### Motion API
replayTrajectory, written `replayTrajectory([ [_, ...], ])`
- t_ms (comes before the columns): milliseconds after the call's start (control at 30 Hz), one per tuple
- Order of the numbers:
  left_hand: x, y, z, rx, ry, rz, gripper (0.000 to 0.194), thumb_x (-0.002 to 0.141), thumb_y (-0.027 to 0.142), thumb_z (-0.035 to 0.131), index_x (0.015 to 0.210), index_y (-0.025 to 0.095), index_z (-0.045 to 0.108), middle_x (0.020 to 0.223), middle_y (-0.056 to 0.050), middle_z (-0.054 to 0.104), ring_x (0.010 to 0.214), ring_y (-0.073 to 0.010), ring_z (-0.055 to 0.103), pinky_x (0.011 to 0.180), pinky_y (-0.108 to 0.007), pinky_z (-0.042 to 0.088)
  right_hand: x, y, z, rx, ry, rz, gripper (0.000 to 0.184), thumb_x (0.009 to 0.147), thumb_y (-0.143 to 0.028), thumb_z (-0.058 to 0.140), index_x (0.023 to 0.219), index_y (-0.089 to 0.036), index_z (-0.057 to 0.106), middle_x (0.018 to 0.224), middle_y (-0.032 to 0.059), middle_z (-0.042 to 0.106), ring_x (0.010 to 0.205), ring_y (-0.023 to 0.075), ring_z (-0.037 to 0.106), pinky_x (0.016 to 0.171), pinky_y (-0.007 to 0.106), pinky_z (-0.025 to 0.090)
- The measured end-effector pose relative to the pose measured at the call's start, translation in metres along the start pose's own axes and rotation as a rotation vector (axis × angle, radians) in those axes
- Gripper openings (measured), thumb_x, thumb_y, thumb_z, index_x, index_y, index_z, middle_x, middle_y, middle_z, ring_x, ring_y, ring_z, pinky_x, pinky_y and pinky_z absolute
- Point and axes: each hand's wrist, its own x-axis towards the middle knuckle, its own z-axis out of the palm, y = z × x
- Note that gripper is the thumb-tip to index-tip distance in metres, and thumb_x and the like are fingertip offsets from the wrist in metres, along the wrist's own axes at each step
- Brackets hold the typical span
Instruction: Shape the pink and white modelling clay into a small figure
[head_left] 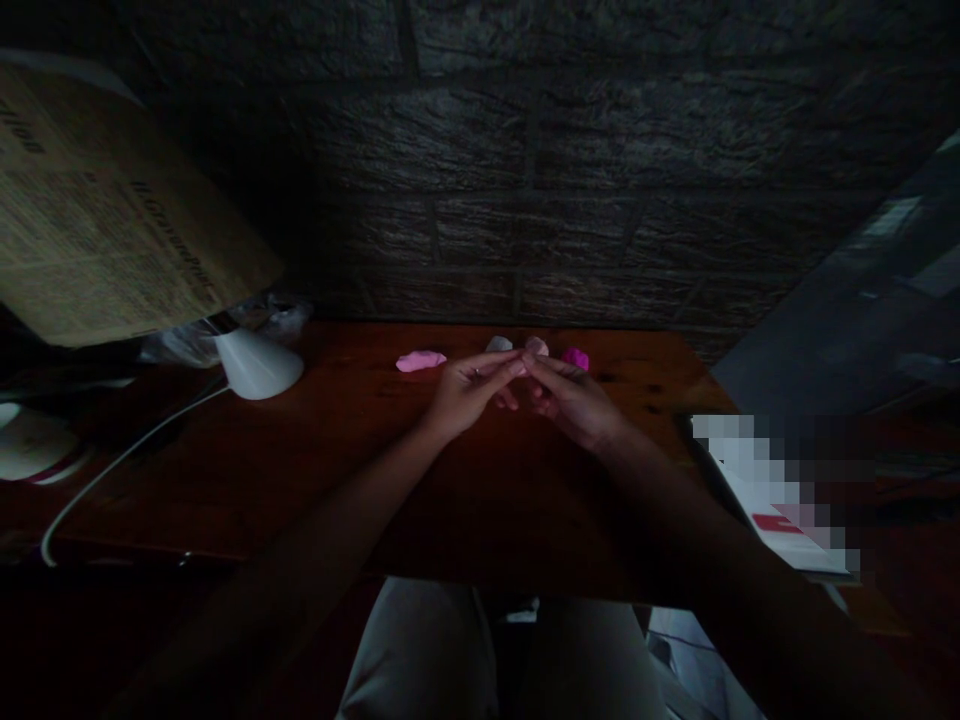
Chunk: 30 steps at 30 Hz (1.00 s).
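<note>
My left hand (469, 390) and my right hand (576, 402) meet fingertip to fingertip above the wooden table (495, 520). Both are closed in a pinch around a small bit of pink modelling clay (523, 366), mostly hidden by the fingers. Just behind the fingertips lie a whitish lump (499, 344) and a pale pink lump (536, 346). A bright magenta lump (576, 358) rests behind my right hand, partly covered by it. To the left of my left hand lies a long, flattened piece of pink clay (421, 361), apart from the fingers.
A dark brick wall (480, 150) rises behind the table. At the left stand a white cone-shaped base (259, 365) with a cable, a printed paper shade or bag (127, 220), and a white round object (34, 445). Flat white printed material (780, 522) lies at the right edge.
</note>
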Motion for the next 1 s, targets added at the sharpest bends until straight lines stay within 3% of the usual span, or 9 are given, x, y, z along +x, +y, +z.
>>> replayTrajectory([
  [300,0.0000,0.0008,0.0009,-0.031,-0.017,-0.057,0.042,0.087,0.050,0.075,0.114,0.019,0.079,0.098,-0.009,0.081,0.056,-0.0116,0.068,0.056,-0.026,0.055,-0.0010,-0.0020,0.0029,0.016,0.028,0.017,0.047,0.065,-0.064,0.090,0.084,-0.023,0.075,0.061,-0.0061,0.049,0.055,0.0084,0.039,0.052,0.025,0.031],
  [567,0.0011,0.0027,0.0015,-0.085,0.038,-0.126,0.052,0.081,0.062,0.077,0.103,0.015,0.078,0.088,-0.010,0.082,0.050,-0.0097,0.064,0.051,-0.022,0.051,-0.0016,-0.0020,0.0062,-0.006,-0.001,0.007,0.048,0.066,-0.065,0.089,0.079,-0.021,0.074,0.058,-0.0070,0.046,0.053,0.0073,0.039,0.051,0.025,0.029],
  [800,0.0009,-0.0004,0.0009,-0.062,-0.002,-0.097,0.051,0.080,0.053,0.081,0.116,0.018,0.077,0.092,-0.009,0.082,0.052,-0.0094,0.064,0.053,-0.024,0.053,-0.0015,-0.0021,0.0061,-0.003,0.036,0.003,0.051,0.060,-0.065,0.091,0.075,-0.020,0.071,0.056,-0.0080,0.044,0.052,0.0073,0.034,0.051,0.025,0.025],
  [1000,0.0004,0.0026,0.0021,-0.125,-0.003,-0.120,0.044,0.078,0.054,0.083,0.100,0.016,0.077,0.079,-0.006,0.078,0.052,-0.0098,0.065,0.052,-0.023,0.052,-0.0015,-0.0023,0.0087,-0.003,-0.007,0.016,0.052,0.062,-0.066,0.090,0.071,-0.020,0.068,0.058,-0.0073,0.043,0.054,0.0079,0.036,0.052,0.025,0.026],
])
